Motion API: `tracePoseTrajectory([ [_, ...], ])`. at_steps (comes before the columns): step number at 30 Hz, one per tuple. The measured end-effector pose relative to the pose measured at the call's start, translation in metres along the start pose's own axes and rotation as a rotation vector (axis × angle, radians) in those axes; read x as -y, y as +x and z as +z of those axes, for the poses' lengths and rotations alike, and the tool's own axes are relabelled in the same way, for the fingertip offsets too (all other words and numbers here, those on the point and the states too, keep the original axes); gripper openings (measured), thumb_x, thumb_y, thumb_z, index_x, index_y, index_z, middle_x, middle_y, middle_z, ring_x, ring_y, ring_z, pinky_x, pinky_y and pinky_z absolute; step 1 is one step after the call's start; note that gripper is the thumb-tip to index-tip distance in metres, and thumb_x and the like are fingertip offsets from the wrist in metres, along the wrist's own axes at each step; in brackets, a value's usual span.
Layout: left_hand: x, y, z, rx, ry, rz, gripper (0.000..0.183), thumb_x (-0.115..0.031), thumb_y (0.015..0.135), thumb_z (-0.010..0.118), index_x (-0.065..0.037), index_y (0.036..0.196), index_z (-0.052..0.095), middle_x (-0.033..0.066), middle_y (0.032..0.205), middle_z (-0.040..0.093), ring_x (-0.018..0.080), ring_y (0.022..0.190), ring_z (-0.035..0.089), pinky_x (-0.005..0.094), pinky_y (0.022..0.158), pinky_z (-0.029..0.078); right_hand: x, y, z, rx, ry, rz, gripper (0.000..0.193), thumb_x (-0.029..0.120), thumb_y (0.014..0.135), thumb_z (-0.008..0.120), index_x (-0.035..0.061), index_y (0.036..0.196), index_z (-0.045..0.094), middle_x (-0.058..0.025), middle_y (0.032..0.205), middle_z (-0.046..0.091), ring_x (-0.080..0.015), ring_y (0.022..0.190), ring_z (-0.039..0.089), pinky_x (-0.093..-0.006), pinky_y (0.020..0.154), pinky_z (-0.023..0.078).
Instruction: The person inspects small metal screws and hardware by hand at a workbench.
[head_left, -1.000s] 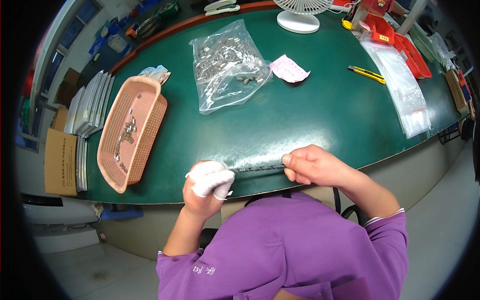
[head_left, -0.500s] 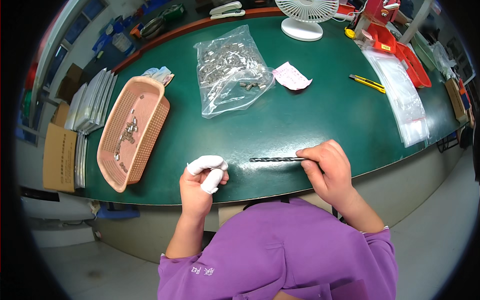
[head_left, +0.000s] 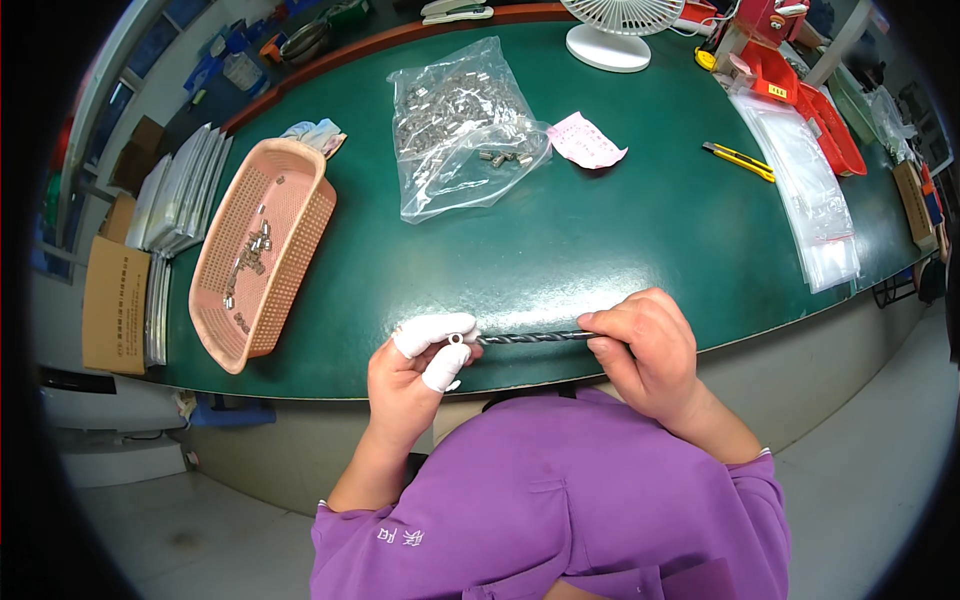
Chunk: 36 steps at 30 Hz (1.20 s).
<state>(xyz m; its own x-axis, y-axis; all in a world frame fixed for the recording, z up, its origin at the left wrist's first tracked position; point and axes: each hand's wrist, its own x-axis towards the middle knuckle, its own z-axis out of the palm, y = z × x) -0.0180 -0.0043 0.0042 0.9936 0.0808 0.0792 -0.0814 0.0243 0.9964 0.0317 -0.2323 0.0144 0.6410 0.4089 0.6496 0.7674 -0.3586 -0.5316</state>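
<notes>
My left hand [head_left: 410, 385], with white cloth covers on thumb and forefinger, pinches a small metal sleeve [head_left: 456, 339] whose round end shows between the fingertips. In my right hand [head_left: 648, 350] is a long dark twist drill bit [head_left: 535, 337], gripped at its right end and lying level above the table's near edge. The bit's left tip meets the fingers of my left hand by the sleeve; whether it enters the sleeve is hidden. Similar metal pieces lie in a pink plastic basket [head_left: 315, 215] on the left and in a clear plastic bag [head_left: 460, 125] at the back.
The green table [head_left: 420, 270] also bears a pink paper slip [head_left: 586, 142], a yellow utility knife [head_left: 740, 161], flat clear bags [head_left: 800, 190], red bins [head_left: 832, 130] and a white fan [head_left: 608, 48]. Past the basket stand a cardboard box [head_left: 115, 305] and stacked white packs [head_left: 185, 190].
My hands have come together: the left moved right and the drill bit shifted slightly left and nearer, its tip now at my left fingers. The sleeve's round end has come into sight.
</notes>
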Motion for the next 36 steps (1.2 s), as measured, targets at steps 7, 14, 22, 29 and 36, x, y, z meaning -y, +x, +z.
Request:
tracePoseTrajectory([
  [7, 0.0027, -0.0023, -0.0018, 0.024, -0.201, -0.088, 0.020, 0.006, 0.078, 0.054, 0.000, 0.097, 0.051, 0.0109, 0.084, 0.059, 0.0127, 0.072, 0.058, 0.0228, 0.062, 0.048, -0.0005, -0.0011, -0.0005, 0.000, 0.015, 0.031, 0.021, 0.001, 0.068, 0.064, 0.0059, 0.089, 0.059, -0.0035, 0.077, 0.060, -0.0206, 0.066, 0.053, -0.0308, 0.060, 0.042],
  [14, 0.0028, -0.0022, -0.0054, 0.035, -0.210, -0.120, 0.016, 0.005, 0.080, 0.051, -0.002, 0.094, 0.052, 0.0097, 0.082, 0.059, 0.0118, 0.067, 0.057, 0.0216, 0.059, 0.047, -0.0014, -0.0003, -0.0011, -0.010, 0.021, 0.024, 0.021, 0.001, 0.068, 0.064, 0.0056, 0.088, 0.059, -0.0040, 0.077, 0.060, -0.0210, 0.065, 0.053, -0.0312, 0.059, 0.042],
  [22, -0.0009, -0.0008, -0.0022, 0.024, -0.220, -0.190, 0.015, 0.002, 0.082, 0.047, -0.002, 0.094, 0.054, 0.0084, 0.079, 0.058, 0.0115, 0.064, 0.053, 0.0221, 0.057, 0.042, -0.0023, 0.0005, -0.0004, -0.006, 0.023, 0.022, 0.022, 0.000, 0.067, 0.064, 0.0054, 0.087, 0.060, -0.0043, 0.074, 0.059, -0.0216, 0.064, 0.052, -0.0317, 0.060, 0.042],
  [29, 0.0006, -0.0015, -0.0034, 0.026, -0.222, -0.214, 0.014, 0.001, 0.082, 0.049, -0.003, 0.094, 0.055, 0.0073, 0.079, 0.058, 0.0108, 0.064, 0.053, 0.0228, 0.056, 0.043, -0.0023, 0.0016, 0.0014, 0.027, 0.035, -0.006, 0.026, 0.001, 0.065, 0.065, 0.0056, 0.090, 0.060, -0.0044, 0.074, 0.058, -0.0217, 0.066, 0.053, -0.0320, 0.060, 0.042],
  [36, 0.0040, -0.0011, -0.0023, 0.020, -0.292, -0.197, 0.013, 0.001, 0.082, 0.049, -0.003, 0.092, 0.054, 0.0066, 0.075, 0.056, 0.0099, 0.060, 0.050, 0.0219, 0.053, 0.040, -0.0027, 0.0018, 0.0017, 0.025, 0.013, -0.013, 0.026, 0.001, 0.065, 0.065, 0.0059, 0.090, 0.060, -0.0042, 0.072, 0.057, -0.0219, 0.065, 0.052, -0.0320, 0.060, 0.042],
])
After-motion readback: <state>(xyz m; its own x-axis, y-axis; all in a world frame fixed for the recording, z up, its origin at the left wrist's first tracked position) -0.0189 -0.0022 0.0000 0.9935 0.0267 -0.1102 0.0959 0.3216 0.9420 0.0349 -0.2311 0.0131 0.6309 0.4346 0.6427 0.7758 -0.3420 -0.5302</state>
